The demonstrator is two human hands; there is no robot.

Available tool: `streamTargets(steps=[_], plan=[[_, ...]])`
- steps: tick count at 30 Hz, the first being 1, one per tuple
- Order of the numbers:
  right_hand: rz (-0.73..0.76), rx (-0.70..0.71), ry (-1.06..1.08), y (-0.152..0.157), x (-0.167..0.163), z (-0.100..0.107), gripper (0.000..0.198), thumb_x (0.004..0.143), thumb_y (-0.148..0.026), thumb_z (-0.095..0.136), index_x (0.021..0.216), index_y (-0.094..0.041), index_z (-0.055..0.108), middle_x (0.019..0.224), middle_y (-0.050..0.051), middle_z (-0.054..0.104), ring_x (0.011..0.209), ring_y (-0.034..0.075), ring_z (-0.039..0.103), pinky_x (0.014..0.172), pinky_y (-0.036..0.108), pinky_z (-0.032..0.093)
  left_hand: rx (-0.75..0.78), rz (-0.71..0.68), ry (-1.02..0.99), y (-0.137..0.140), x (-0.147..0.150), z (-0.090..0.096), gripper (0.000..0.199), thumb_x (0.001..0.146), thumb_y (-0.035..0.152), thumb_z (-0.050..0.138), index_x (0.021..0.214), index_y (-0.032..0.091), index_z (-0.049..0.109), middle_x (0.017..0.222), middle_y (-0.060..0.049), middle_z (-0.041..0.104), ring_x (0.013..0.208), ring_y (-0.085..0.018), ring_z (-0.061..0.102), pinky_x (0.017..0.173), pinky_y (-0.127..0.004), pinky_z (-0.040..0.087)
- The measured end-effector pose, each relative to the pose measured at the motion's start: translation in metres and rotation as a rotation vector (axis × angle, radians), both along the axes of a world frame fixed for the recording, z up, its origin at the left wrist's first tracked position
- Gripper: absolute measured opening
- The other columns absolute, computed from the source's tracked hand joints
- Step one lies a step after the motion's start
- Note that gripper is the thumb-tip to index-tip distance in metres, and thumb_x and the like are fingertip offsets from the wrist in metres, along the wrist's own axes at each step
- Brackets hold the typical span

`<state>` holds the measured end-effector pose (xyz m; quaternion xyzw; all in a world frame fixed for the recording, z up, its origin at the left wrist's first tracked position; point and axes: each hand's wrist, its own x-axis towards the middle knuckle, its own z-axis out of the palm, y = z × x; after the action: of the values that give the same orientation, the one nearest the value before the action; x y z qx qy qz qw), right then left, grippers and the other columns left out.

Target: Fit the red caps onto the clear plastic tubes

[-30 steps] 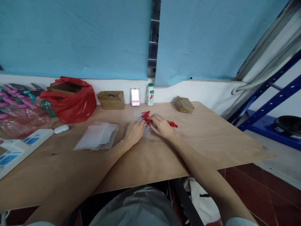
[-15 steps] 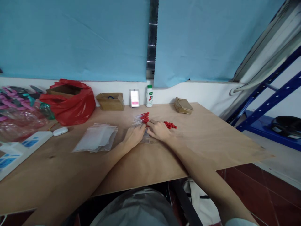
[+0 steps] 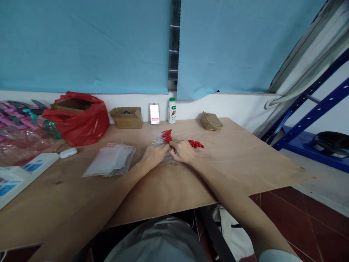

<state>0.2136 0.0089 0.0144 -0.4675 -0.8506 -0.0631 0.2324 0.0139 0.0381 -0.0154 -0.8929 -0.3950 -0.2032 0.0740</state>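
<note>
head view: left hand (image 3: 154, 155) and right hand (image 3: 184, 151) nearly meet in front of bottle (image 3: 172, 111), fingers curled narrow; cannot tell what they pinch. clear rods (image 3: 167, 160) before bottle, partly beneath hands; red-tipped sticks (image 3: 167, 136) nearer bottle; red pieces (image 3: 196, 144) right-front of bottle, probably clustered for short reaches. clear bags (image 3: 106, 160) left-front of bottle, likely leaving hands room.

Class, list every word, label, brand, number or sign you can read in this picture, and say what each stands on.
"A", large and red, on the white bottle; letters after it blurred.
Green label on the bottle: too small to read.
Upright white panel beside it: pixelated, unreadable.
Pale label on the black round object at far right: too blurred to read.
</note>
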Motion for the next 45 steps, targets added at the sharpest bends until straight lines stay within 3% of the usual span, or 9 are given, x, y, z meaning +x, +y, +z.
streamTargets(steps=[8,12,16,24,37,45], plan=[[0.155,-0.017,0.084,0.004,0.008,-0.006,0.010,0.091,-0.019,0.053,0.091,-0.021,0.062,0.086,0.004,0.069,0.073,0.019,0.058,0.068,0.028,0.033,0.027,-0.030,0.025,0.000,-0.007,0.002,0.033,0.108,0.032,0.039,0.111,0.023,0.071,0.094,-0.011,0.077,0.084,-0.026,0.072,0.073,-0.033,0.050],[0.182,-0.058,0.178,0.006,0.016,-0.006,0.016,0.101,-0.027,0.051,0.109,-0.020,0.063,0.093,0.004,0.072,0.073,0.018,0.060,0.070,0.028,0.037,0.019,0.049,0.015,-0.005,-0.006,0.004,0.040,0.111,0.041,0.033,0.116,0.021,0.067,0.088,-0.011,0.077,0.078,-0.025,0.073,0.069,-0.032,0.048],[0.213,-0.055,0.244,0.006,0.022,-0.003,0.023,0.101,-0.030,0.056,0.120,-0.020,0.060,0.108,0.007,0.074,0.080,0.020,0.064,0.074,0.028,0.041,-0.008,0.081,0.011,-0.013,-0.001,0.007,0.040,0.112,0.040,0.029,0.124,0.020,0.061,0.086,-0.009,0.077,0.074,-0.024,0.073,0.065,-0.030,0.045],[0.188,0.020,0.156,0.006,0.017,-0.007,0.012,0.101,-0.027,0.055,0.107,-0.021,0.063,0.097,0.005,0.072,0.084,0.020,0.064,0.072,0.028,0.039,-0.053,0.115,-0.019,-0.023,0.005,0.013,0.034,0.112,0.033,0.030,0.113,0.021,0.062,0.092,-0.012,0.078,0.078,-0.025,0.074,0.066,-0.032,0.046],[0.169,0.023,0.133,0.004,0.012,-0.006,0.005,0.091,-0.020,0.055,0.094,-0.021,0.059,0.086,0.003,0.066,0.075,0.018,0.058,0.071,0.027,0.037,-0.033,0.081,0.040,-0.020,0.006,0.006,0.037,0.111,0.034,0.030,0.119,0.019,0.063,0.086,-0.014,0.078,0.071,-0.027,0.074,0.066,-0.034,0.048],[0.194,0.040,0.130,0.005,0.009,-0.008,0.011,0.089,-0.014,0.049,0.091,-0.022,0.057,0.085,0.005,0.066,0.076,0.019,0.058,0.073,0.028,0.038,0.000,0.024,0.026,-0.013,0.001,0.007,0.041,0.110,0.035,0.030,0.120,0.019,0.067,0.085,-0.013,0.077,0.072,-0.026,0.074,0.067,-0.034,0.049]])
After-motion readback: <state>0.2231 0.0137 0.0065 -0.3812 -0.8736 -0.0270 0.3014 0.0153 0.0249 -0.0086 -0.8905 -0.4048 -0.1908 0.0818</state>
